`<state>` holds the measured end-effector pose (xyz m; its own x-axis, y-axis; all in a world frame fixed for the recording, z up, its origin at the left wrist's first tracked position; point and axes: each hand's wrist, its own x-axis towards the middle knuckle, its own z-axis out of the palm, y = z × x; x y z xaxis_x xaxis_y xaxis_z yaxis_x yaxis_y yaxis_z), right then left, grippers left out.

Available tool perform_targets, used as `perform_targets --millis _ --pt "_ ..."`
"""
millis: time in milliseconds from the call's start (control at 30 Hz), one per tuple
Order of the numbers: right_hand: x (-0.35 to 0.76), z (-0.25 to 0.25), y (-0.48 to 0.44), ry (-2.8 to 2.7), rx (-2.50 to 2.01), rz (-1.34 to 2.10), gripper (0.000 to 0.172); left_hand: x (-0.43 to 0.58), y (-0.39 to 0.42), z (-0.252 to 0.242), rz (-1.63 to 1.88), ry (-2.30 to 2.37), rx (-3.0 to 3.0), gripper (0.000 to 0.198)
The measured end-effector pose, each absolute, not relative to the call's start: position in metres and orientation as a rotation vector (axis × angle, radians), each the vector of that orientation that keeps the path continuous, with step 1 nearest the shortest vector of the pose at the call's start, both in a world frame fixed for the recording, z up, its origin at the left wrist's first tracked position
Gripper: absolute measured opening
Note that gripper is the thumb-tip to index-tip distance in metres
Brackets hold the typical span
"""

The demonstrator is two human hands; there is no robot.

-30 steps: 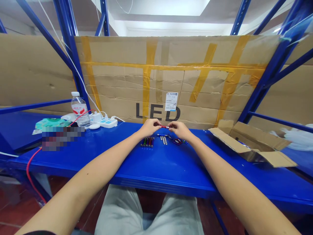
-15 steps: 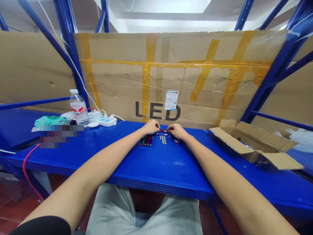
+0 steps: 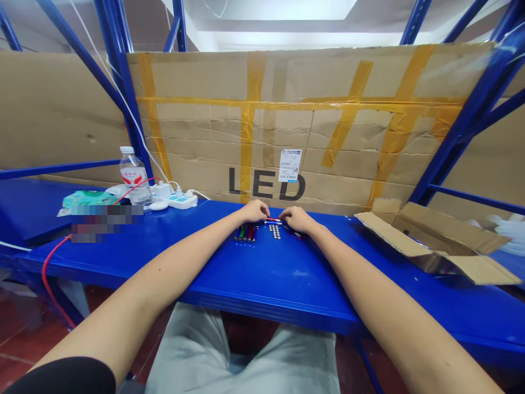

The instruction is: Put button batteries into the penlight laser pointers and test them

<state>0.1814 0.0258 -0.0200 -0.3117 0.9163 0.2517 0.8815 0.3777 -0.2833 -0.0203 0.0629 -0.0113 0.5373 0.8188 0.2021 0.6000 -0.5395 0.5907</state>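
Note:
At the back middle of the blue table, my left hand (image 3: pixel 255 210) is closed, its fingertips pinching the left end of a slim red metal tube (image 3: pixel 274 219). My right hand (image 3: pixel 297 219) is also closed, fingertips at the tube's right end. Just in front of it lies a slim blue tube with silver ends (image 3: pixel 272 223). Several small round silver pieces (image 3: pixel 274 232) are set out in short rows nearer me. A row of coloured tubes (image 3: pixel 246 233), green, red and blue, lies below my left hand. More dark shiny tubes (image 3: pixel 294 233) are partly hidden under my right hand.
An open cardboard box (image 3: pixel 426 241) stands on the right of the blue table (image 3: pixel 262 279). At the left are a water bottle (image 3: pixel 135 178), a white power strip (image 3: pixel 180 201) and a green packet (image 3: pixel 88 198). A large cardboard sheet (image 3: pixel 197 142) closes off the back.
The view has shifted slightly. My hands stay close together at the same spot, and the red tube now sits right behind the blue one.

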Motion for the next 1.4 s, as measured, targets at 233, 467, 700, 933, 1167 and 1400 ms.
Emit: perform_targets --millis 233,467,700,933,1167,1400 --pt "0.181 -0.019 0.024 -2.276 -1.557 0.184 0.032 -0.023 0.059 -0.010 0.625 1.085 2.293 0.016" --pt "0.181 -0.018 0.018 -2.280 -1.520 0.254 0.028 -0.025 0.059 -0.012 0.656 1.081 2.311 0.016" --pt "0.186 -0.017 0.017 -2.280 -1.586 0.239 0.045 -0.024 0.059 -0.012 0.631 1.082 2.350 0.016" --pt "0.191 -0.019 0.019 -2.295 -1.583 0.185 0.037 -0.024 0.057 -0.012 0.635 1.088 2.354 0.015" --pt "0.192 -0.021 0.022 -2.293 -1.546 0.129 0.027 -0.023 0.056 -0.013 0.674 1.095 2.333 0.013" --pt "0.194 -0.021 0.021 -2.295 -1.548 0.120 0.033 -0.023 0.057 -0.013 0.667 1.089 2.332 0.014"
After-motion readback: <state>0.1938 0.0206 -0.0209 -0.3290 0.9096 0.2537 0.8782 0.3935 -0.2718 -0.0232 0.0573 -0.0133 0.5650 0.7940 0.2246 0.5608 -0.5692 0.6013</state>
